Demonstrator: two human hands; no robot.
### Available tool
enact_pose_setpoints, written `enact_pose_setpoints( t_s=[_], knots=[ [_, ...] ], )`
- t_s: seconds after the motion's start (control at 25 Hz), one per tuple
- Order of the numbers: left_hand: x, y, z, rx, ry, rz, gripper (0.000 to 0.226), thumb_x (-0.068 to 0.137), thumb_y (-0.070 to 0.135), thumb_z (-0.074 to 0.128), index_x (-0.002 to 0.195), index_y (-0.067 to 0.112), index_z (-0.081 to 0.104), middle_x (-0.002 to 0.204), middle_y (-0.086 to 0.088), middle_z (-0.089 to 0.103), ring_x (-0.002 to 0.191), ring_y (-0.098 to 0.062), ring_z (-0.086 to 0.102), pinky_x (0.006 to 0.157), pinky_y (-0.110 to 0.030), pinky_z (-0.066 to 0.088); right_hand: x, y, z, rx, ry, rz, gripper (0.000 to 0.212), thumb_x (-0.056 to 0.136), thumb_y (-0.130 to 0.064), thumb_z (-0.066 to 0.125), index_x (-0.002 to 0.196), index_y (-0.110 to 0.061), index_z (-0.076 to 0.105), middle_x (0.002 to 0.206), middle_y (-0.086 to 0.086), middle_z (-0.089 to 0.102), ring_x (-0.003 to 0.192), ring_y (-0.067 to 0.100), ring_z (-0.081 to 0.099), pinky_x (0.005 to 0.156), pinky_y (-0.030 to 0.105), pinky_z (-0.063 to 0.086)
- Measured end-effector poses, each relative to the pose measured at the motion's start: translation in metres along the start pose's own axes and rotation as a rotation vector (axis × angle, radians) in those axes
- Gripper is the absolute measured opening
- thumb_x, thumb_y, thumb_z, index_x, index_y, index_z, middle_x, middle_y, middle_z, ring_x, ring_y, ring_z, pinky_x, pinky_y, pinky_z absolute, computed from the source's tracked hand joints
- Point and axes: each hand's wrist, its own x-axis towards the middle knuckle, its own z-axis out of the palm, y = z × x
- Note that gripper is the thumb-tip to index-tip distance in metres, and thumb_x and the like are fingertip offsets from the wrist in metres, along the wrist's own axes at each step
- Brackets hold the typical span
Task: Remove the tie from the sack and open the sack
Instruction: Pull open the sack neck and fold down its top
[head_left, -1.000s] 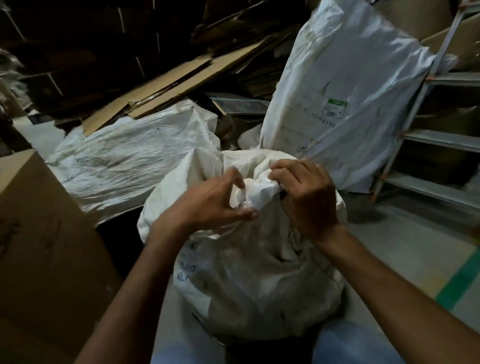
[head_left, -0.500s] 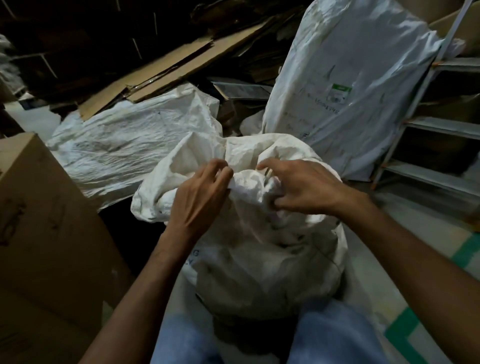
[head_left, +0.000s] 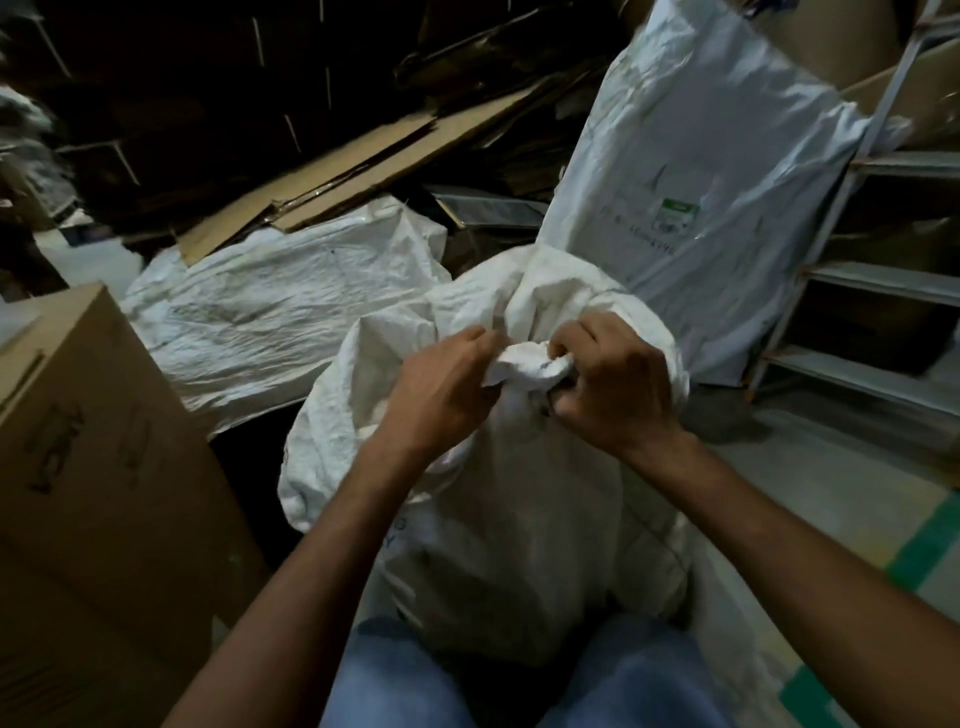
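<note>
Nearest are the two knees (head_left: 395, 680) in blue jeans. The sack (head_left: 519, 530) stands upright on the floor (head_left: 831, 493) just in front of them, probably so that the legs steady it while the hands work at its top. There the white cloth is gathered into a twisted neck (head_left: 530, 366), and both hands meet on it. The left hand (head_left: 441, 389) pinches the bunch from its side with curled fingers. The right hand (head_left: 613, 389) is curled tightly round the other side, with its fingertips dug in under the bunch. I judge that one hand holds the neck firm so that the other can pick at the binding. The tie itself I cannot make out (it may be hidden under the right fingers), so I cannot tell whether it is loose already; the mouth of the sack is not yet open. Just beside the sack, on the left, stands a cardboard box (head_left: 104, 467). Behind it a second sack (head_left: 285, 301) lies flat, and farther right a third sack (head_left: 701, 182) leans upright against a metal shelf frame (head_left: 857, 291). At the back, flattened cardboard sheets (head_left: 363, 171) lie in a heap, partly over the flat sack. By count: two hands, two knees, three white sacks, one box and one shelf frame. The sheets are several, but too dark to number.
</note>
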Motion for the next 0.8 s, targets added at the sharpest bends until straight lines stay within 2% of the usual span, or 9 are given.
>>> enact_pose_setpoints(
  t_s=[0.12, 0.2, 0.28, 0.36, 0.44, 0.52, 0.64, 0.72, 0.8],
  knots=[
    [-0.007, 0.002, 0.017, 0.225, 0.022, 0.180, 0.043, 0.090, 0.009, 0.068, 0.131, 0.020, 0.059, 0.104, -0.005, 0.062, 0.080, -0.026, 0.065, 0.057, -0.035, 0.043, 0.008, 0.019, -0.019, 0.027, -0.601, -0.036, 0.034, 0.075, -0.033, 0.071, 0.108, -0.039, 0.067, 0.125, -0.010, 0.056, 0.117, 0.018, 0.047, 0.094, 0.036, 0.047],
    [-0.019, -0.007, 0.031, 0.304, 0.107, 0.416, 0.037, 0.089, 0.003, 0.063, 0.124, 0.013, 0.064, 0.093, -0.008, 0.060, 0.069, -0.026, 0.060, 0.051, -0.036, 0.043, 0.011, 0.032, -0.022, 0.022, -0.741, -0.096, 0.052, 0.075, -0.030, 0.076, 0.123, -0.043, 0.060, 0.148, -0.012, 0.043, 0.135, 0.018, 0.035, 0.111, 0.039, 0.037],
    [-0.032, -0.013, 0.036, 0.342, 0.205, 0.592, 0.032, 0.092, 0.003, 0.052, 0.119, 0.009, 0.068, 0.090, -0.009, 0.061, 0.067, -0.025, 0.057, 0.052, -0.036, 0.043, 0.012, 0.040, -0.018, 0.148, -0.919, 0.000, 0.087, 0.069, -0.031, 0.083, 0.143, -0.044, 0.038, 0.148, -0.009, 0.048, 0.133, 0.018, 0.044, 0.111, 0.040, 0.042],
    [-0.042, -0.015, 0.038, 0.327, 0.195, 0.572, 0.032, 0.093, 0.004, 0.053, 0.121, 0.010, 0.066, 0.090, -0.009, 0.062, 0.069, -0.024, 0.057, 0.053, -0.036, 0.043, 0.005, 0.044, -0.008, 0.168, -1.078, -0.043, 0.097, 0.061, -0.039, 0.086, 0.142, -0.046, 0.035, 0.134, -0.015, 0.056, 0.119, 0.012, 0.054, 0.097, 0.036, 0.050],
    [-0.044, -0.011, 0.038, 0.199, 0.052, 0.372, 0.036, 0.090, 0.013, 0.063, 0.125, 0.019, 0.061, 0.098, -0.005, 0.063, 0.074, -0.025, 0.062, 0.054, -0.035, 0.044, -0.006, 0.047, -0.003, 0.107, -0.986, -0.093, 0.065, 0.068, -0.036, 0.081, 0.126, -0.041, 0.053, 0.118, -0.013, 0.064, 0.108, 0.013, 0.060, 0.081, 0.031, 0.048],
    [-0.033, -0.008, 0.024, -0.011, -0.150, 0.122, 0.037, 0.090, 0.040, 0.067, 0.125, 0.032, 0.059, 0.110, 0.004, 0.061, 0.085, -0.020, 0.065, 0.061, -0.031, 0.047, -0.006, 0.049, -0.007, 0.034, -0.712, -0.085, 0.031, 0.078, -0.027, 0.071, 0.107, -0.033, 0.063, 0.105, -0.006, 0.070, 0.099, 0.021, 0.066, 0.072, 0.032, 0.047],
    [-0.010, -0.008, 0.010, -0.185, -0.301, 0.017, 0.056, 0.083, 0.072, 0.064, 0.120, 0.031, 0.054, 0.118, 0.006, 0.054, 0.100, -0.015, 0.055, 0.080, -0.036, 0.047, 0.009, 0.050, -0.023, -0.103, -0.363, -0.058, 0.023, 0.081, -0.026, 0.070, 0.102, -0.022, 0.065, 0.105, 0.004, 0.069, 0.098, 0.030, 0.064, 0.071, 0.039, 0.049],
    [0.009, -0.002, 0.004, -0.273, -0.257, -0.048, 0.059, 0.083, 0.060, 0.073, 0.124, 0.025, 0.047, 0.115, 0.000, 0.060, 0.099, -0.021, 0.060, 0.079, -0.039, 0.048, 0.027, 0.051, -0.031, -0.135, -0.172, -0.084, 0.017, 0.081, -0.021, 0.070, 0.098, -0.017, 0.066, 0.100, 0.007, 0.069, 0.093, 0.032, 0.063, 0.063, 0.038, 0.046],
    [0.033, 0.003, -0.001, -0.228, -0.071, -0.065, 0.050, 0.087, 0.042, 0.074, 0.128, 0.024, 0.050, 0.114, -0.004, 0.067, 0.099, -0.028, 0.065, 0.073, -0.038, 0.049, 0.044, 0.051, -0.033, -0.137, 0.055, -0.091, 0.010, 0.082, -0.012, 0.068, 0.092, -0.014, 0.069, 0.092, 0.008, 0.067, 0.086, 0.031, 0.063, 0.057, 0.037, 0.047]
  ],
)
